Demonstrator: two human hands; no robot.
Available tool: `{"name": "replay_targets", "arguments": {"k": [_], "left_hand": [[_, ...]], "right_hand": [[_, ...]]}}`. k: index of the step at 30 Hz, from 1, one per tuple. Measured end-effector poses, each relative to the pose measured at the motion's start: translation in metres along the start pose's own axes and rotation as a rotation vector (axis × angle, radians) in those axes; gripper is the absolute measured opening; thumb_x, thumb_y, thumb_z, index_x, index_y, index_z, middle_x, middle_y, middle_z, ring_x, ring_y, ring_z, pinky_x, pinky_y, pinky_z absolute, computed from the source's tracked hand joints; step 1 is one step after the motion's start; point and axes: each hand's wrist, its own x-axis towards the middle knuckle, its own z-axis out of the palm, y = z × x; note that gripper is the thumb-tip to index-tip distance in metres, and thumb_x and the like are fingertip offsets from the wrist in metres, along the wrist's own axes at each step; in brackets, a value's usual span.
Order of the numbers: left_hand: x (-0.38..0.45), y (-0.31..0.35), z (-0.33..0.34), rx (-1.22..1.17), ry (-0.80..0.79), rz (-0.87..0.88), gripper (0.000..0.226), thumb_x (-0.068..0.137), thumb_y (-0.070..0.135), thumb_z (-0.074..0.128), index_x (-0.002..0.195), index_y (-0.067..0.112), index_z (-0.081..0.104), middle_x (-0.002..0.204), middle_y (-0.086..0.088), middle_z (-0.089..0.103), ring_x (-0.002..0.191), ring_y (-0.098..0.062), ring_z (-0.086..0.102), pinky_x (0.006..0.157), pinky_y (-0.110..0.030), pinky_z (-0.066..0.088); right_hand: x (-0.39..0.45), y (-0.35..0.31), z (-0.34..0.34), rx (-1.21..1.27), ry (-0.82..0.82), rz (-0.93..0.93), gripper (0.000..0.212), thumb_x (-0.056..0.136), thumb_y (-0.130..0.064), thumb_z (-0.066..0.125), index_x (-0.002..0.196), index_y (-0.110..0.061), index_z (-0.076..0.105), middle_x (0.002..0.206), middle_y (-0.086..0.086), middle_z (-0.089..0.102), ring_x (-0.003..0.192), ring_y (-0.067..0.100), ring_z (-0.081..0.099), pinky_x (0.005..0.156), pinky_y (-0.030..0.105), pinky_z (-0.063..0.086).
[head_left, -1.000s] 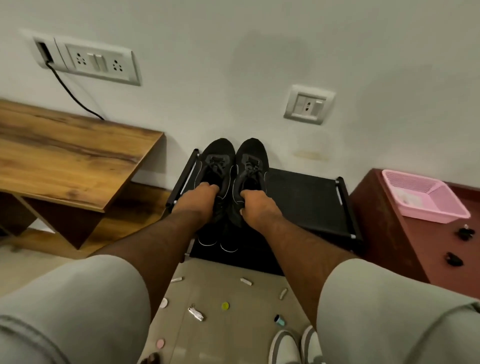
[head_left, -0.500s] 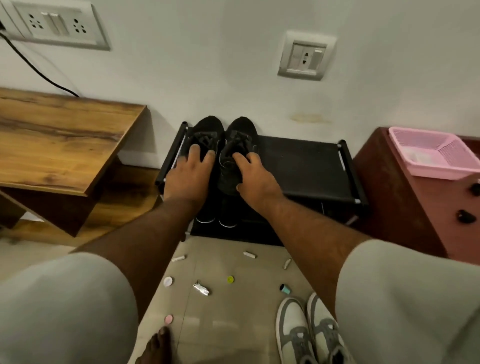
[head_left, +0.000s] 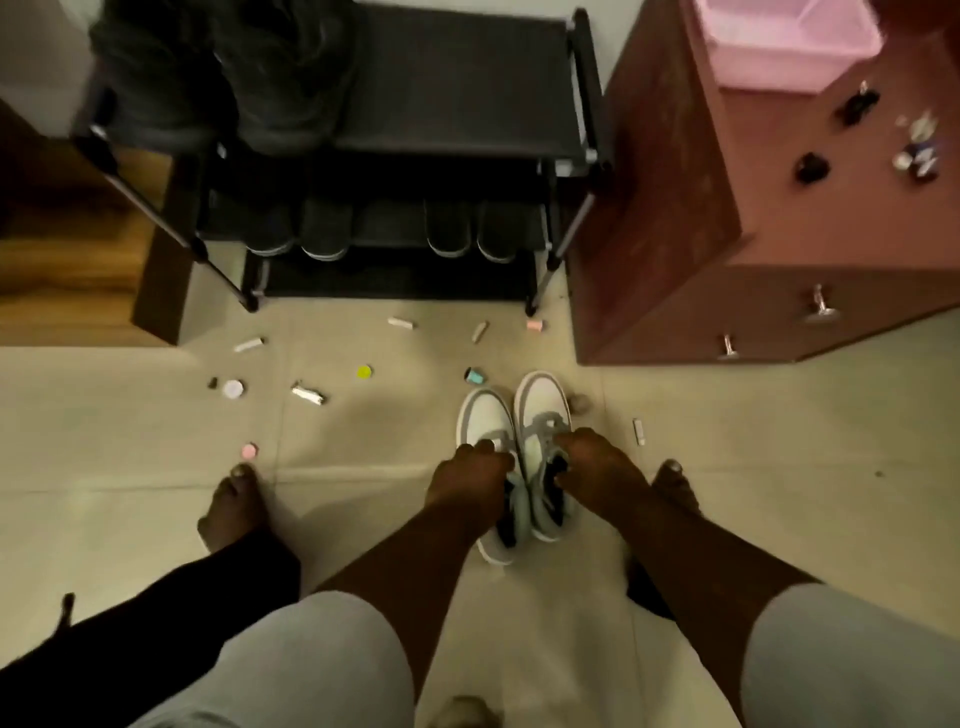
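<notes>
A pair of white and grey sneakers stands side by side on the tiled floor, toes towards the rack. My left hand (head_left: 470, 480) grips the left sneaker (head_left: 485, 421) at its opening. My right hand (head_left: 592, 467) grips the right sneaker (head_left: 540, 400) at its laces and collar. A pair of black shoes (head_left: 223, 78) sits on the left end of the black shoe rack's (head_left: 457, 78) top shelf, with no hand on it. Two more dark pairs stand on the rack's lower shelf.
A brown cabinet (head_left: 753, 234) with a pink basket (head_left: 789, 41) and small dark items stands at the right. A wooden desk (head_left: 67, 249) is at the left. Several small caps and sticks litter the floor (head_left: 363, 371). My bare feet (head_left: 234, 509) flank the sneakers.
My hands let go of the black shoes on the rack's top shelf and came down to the white sneakers on the floor. My view tilted downwards.
</notes>
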Motion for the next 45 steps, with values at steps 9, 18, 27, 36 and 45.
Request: {"name": "replay_targets", "arguments": {"k": [9,18,27,36,45], "left_hand": [[0.037,0.014,0.142,0.136,-0.29,-0.023,0.047,0.099,0.031,0.045,0.14,0.009,0.04,0.147,-0.015,0.041,0.135,-0.032,0.038,0.111,-0.048,0.026],[0.058,-0.005,0.172,0.167,-0.381,0.001,0.049,0.099,0.014,0.038,0.147,0.01,0.033,0.144,-0.018,0.043,0.124,-0.035,0.049,0.102,-0.049,0.042],[-0.004,0.013,0.057,0.055,-0.079,0.071,0.028,0.098,0.016,0.043,0.116,0.008,0.062,0.111,-0.014,0.063,0.099,-0.032,0.063,0.08,-0.036,0.052],[-0.151,0.042,-0.083,0.119,0.172,0.001,0.028,0.096,0.018,0.049,0.122,0.014,0.056,0.123,-0.014,0.057,0.113,-0.034,0.057,0.092,-0.041,0.049],[-0.242,0.046,-0.18,0.139,0.497,-0.035,0.029,0.09,0.0,0.044,0.113,0.014,0.056,0.114,-0.012,0.057,0.103,-0.031,0.06,0.085,-0.039,0.05]], "right_hand": [[0.031,0.069,0.129,-0.186,-0.133,-0.034,0.048,0.093,-0.013,0.046,0.141,-0.014,0.037,0.131,0.008,0.048,0.113,0.029,0.048,0.094,0.037,0.041],[0.063,0.077,0.164,-0.222,-0.155,0.02,0.036,0.097,-0.02,0.045,0.133,-0.016,0.045,0.123,0.007,0.058,0.108,0.029,0.059,0.088,0.037,0.045],[-0.009,0.031,0.106,0.09,0.191,-0.015,0.019,0.082,-0.008,0.057,0.096,0.001,0.067,0.083,0.022,0.065,0.073,0.043,0.065,0.066,0.043,0.053],[-0.14,-0.063,-0.011,0.052,0.301,-0.086,0.022,0.094,-0.025,0.05,0.113,-0.016,0.058,0.116,0.009,0.06,0.105,0.031,0.059,0.088,0.036,0.046],[-0.218,-0.132,-0.118,-0.051,0.629,-0.365,0.015,0.09,-0.016,0.054,0.103,-0.016,0.061,0.108,0.007,0.057,0.098,0.031,0.06,0.083,0.036,0.046]]}}
